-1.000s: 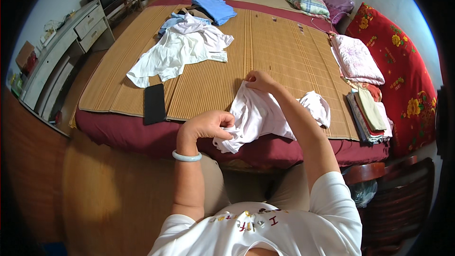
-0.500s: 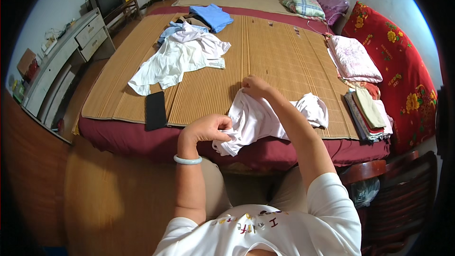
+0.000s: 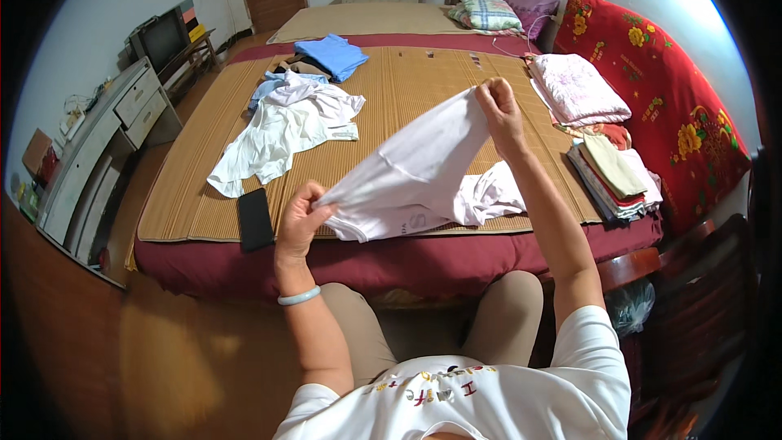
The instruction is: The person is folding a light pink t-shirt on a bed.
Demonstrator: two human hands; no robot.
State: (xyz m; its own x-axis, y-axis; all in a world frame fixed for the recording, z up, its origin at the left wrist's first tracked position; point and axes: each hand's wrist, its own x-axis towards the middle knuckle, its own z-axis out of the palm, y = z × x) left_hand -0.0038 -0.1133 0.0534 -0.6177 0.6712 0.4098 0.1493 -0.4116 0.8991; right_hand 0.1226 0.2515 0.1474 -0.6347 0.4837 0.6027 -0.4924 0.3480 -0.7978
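A pale pinkish-white shirt [image 3: 407,171] is stretched between my two hands above the front of the bed. My left hand [image 3: 303,216], with a pale bangle on its wrist, grips one edge near the mat's front. Higher and farther right, my right hand [image 3: 498,110] is closed on the opposite upper corner. The shirt's lower part, with dark print, hangs toward the mat. Its bunched right end [image 3: 490,194] rests on the mat. To the left lies a loose heap of white clothes [image 3: 285,126].
A bamboo mat [image 3: 187,187] covers the dark red bed. A black phone [image 3: 255,220] lies at its front left. Blue clothing [image 3: 332,55] sits behind the white heap. At the right are folded clothes [image 3: 609,169], a folded quilt [image 3: 580,90] and a dark wooden chair [image 3: 692,301].
Both hands have lifted the shirt off the mat and pulled it taut. My right hand moved right and up; my left hand moved left. The view shifted slightly.
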